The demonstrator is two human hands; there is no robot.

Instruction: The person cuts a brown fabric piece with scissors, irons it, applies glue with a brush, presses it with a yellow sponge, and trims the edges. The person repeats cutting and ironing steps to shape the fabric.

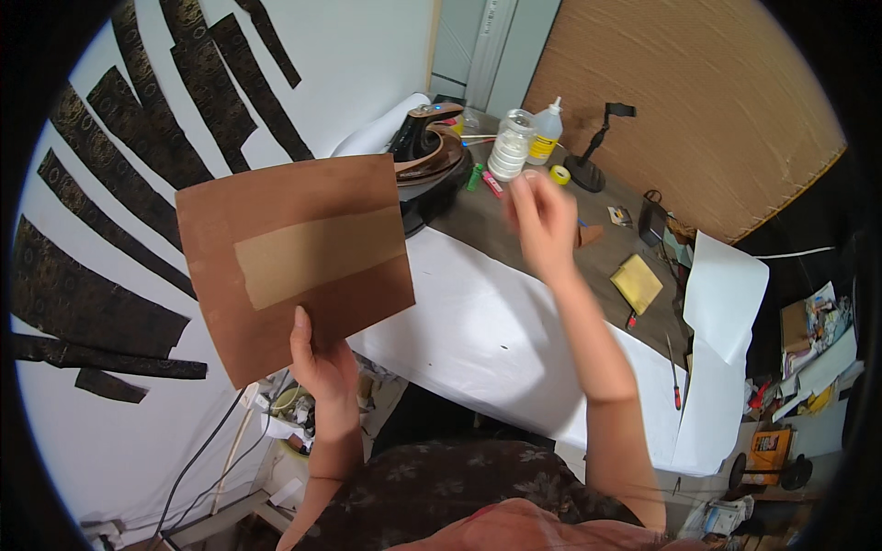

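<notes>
One person works with two bare hands at one table [473, 217], a single brown sheet [206, 248] held up in the air before the wall [367, 55], beyond the table's left end. The left hand [323, 363] grips the sheet by its lower edge, one thumb flat on the face and the other fingers out of sight behind; one tan patch [317, 257] runs across that face to the right edge. The right hand [542, 220] is up over the middle of the table, apart from the sheet, its fingers curled and blurred; whether it pinches anything cannot be told. One white cover [478, 303] spreads along the table's near edge, marked by two small dark specks. One iron [413, 133] sits at the far left corner. To its right, toward the far edge, stand one jar [510, 151], one bottle [546, 133] and one black holder [588, 170], with one yellow tape roll [559, 174] between bottle and holder; one green item [475, 176] and one pink item [492, 185] lie side by side just before the jar. Closer to the right end are one brown scrap [591, 236] and one yellow pad [638, 283]. One screwdriver [677, 397] with a red handle lies toward the near right corner, beside one white paper [726, 312] on the right edge. At least nine dark patterned strips [147, 124] hang on the wall at left
</notes>
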